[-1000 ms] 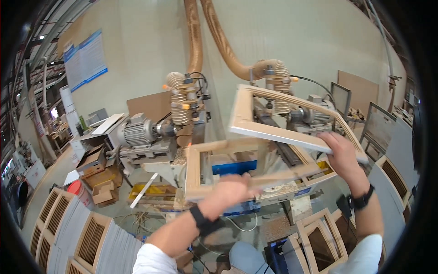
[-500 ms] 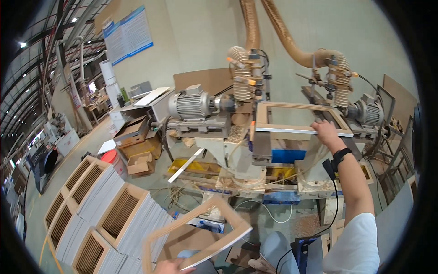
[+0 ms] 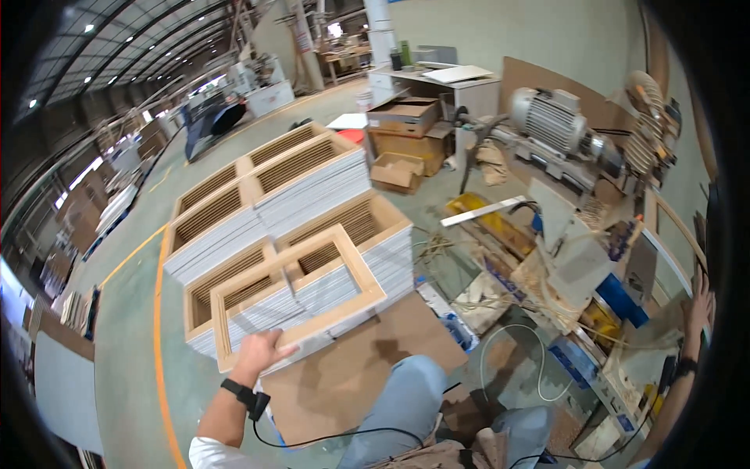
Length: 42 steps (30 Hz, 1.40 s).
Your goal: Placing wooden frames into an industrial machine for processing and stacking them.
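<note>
Left hand lays a wooden frame on the stacks.
The left hand (image 3: 262,350) pinches the wooden frame (image 3: 297,293) at its lower edge, centre-left over the stacks of louvred panels (image 3: 234,227); the right hand (image 3: 698,301), far right, rests spread on another frame (image 3: 672,234).

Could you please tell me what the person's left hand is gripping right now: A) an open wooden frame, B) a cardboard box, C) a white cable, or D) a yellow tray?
A: the left hand grips the near edge of an open wooden frame held over the stacks of louvred frames.
</note>
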### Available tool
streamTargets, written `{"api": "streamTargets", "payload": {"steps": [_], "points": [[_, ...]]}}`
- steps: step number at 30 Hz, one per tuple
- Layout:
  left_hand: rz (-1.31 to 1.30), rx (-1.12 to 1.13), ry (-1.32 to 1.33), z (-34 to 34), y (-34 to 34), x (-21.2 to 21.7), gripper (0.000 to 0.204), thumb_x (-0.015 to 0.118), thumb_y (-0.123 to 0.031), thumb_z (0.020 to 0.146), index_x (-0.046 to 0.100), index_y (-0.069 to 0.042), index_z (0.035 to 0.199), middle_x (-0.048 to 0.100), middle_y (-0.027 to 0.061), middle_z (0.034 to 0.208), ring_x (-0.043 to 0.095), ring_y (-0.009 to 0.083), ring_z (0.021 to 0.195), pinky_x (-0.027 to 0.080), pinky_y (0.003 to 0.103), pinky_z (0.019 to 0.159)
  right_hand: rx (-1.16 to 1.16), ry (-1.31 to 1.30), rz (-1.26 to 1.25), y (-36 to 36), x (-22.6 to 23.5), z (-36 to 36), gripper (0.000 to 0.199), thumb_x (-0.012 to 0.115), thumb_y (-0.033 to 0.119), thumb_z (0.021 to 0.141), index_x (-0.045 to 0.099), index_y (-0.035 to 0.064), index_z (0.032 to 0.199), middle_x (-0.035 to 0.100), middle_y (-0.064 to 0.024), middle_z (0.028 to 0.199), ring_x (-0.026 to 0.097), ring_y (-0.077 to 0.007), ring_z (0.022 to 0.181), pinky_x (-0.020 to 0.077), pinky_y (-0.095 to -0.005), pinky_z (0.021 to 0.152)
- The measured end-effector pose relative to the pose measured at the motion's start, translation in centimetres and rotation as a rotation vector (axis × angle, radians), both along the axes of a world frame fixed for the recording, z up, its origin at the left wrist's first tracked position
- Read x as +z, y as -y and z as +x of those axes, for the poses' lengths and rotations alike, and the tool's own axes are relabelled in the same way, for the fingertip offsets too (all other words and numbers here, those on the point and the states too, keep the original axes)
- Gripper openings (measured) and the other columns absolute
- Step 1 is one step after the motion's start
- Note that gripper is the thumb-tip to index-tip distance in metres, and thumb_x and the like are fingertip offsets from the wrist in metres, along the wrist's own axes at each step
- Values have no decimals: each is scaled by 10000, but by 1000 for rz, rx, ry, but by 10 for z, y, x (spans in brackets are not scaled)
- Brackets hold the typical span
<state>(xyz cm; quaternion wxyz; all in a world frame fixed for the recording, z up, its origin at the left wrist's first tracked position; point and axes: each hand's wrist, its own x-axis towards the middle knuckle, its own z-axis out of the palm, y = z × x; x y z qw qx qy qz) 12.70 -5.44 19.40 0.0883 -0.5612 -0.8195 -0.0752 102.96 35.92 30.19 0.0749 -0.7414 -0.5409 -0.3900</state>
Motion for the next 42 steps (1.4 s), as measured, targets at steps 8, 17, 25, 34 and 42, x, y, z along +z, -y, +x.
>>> {"api": "streamTargets", "payload": {"steps": [8,17,25,34,42], "points": [[-109,206,-79,-142,90,-4,573,579,-645,732,630,-85,844,630,132,710,618,340,692,489,436,606,583,-266,0,171,-81,-197,736,632,-84,701,387,118,1365,358,-135,1403,339,-335,1299,341,-426,1042],[-193,449,-68,-227,93,-57,480,675,-477,706,622,-259,1131,586,54,990,506,249,1045,370,457,897,80,-618,-232,271,-140,-198,535,622,-21,780,458,84,1277,336,-152,1381,328,-346,1280,345,-459,1026],[156,437,-164,-172,27,-61,851,821,-213,584,423,-122,1331,444,178,1283,379,350,1216,288,474,1022,-408,-1032,-387,384,-184,-93,688,733,124,717,406,35,1316,479,-201,1265,427,-359,1212,360,-432,1014],[236,-973,537,225,-190,60,534,777,-80,651,555,-29,1134,561,158,1060,585,285,904,491,362,794,-990,-1364,-604,566,-389,-11,1104,889,397,496,282,-22,1317,535,-222,1219,575,-299,1079,486,-385,893],[461,-1590,379,583,-300,128,632,729,-266,746,463,-62,1281,495,164,1207,482,343,1121,418,438,925,-781,-1224,-252,594,-359,-41,539,788,276,568,564,-1,973,648,-226,906,626,-376,887,506,-422,801]]}}
